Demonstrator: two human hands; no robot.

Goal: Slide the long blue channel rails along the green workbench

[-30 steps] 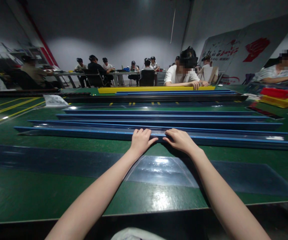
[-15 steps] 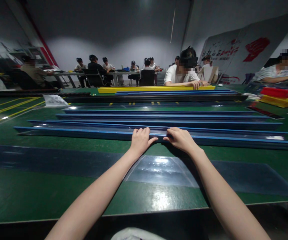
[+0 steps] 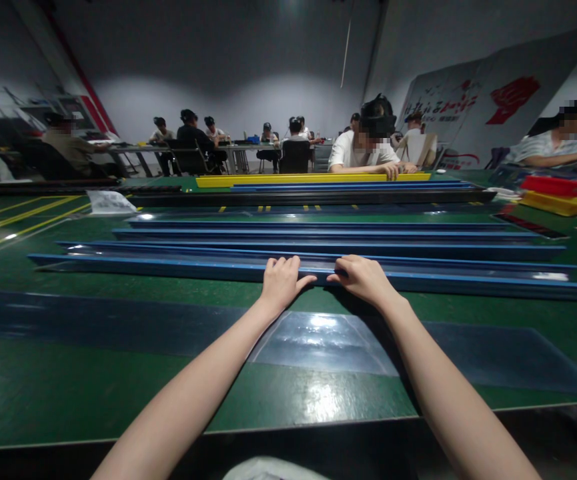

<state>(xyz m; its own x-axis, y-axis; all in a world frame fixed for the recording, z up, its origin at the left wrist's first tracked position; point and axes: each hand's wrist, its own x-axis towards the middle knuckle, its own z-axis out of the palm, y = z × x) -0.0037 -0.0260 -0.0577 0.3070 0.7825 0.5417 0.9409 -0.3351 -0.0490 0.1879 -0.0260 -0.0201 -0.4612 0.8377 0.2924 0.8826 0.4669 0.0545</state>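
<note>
A long blue channel strip (image 3: 168, 267) runs across the table in front of me, its near wall standing up. My left hand (image 3: 282, 279) has its fingers hooked over that wall, the thumb pointing right along the near side. A short gap to the right, my right hand (image 3: 361, 277) grips the same wall with curled fingers, its thumb pointing left. A clear film strip (image 3: 93, 323) lies flat on the near part of the table, under my forearms. Further blue channel strips (image 3: 343, 247) lie just behind, roughly parallel.
Beyond, on the green table (image 3: 168, 393), lie a black strip (image 3: 313, 198) and a yellow strip (image 3: 268, 180), where a co-worker's hands (image 3: 393, 170) rest. A white sheet (image 3: 111, 201) is at left. Red (image 3: 558, 186) and yellow trays (image 3: 558, 203) stand at right.
</note>
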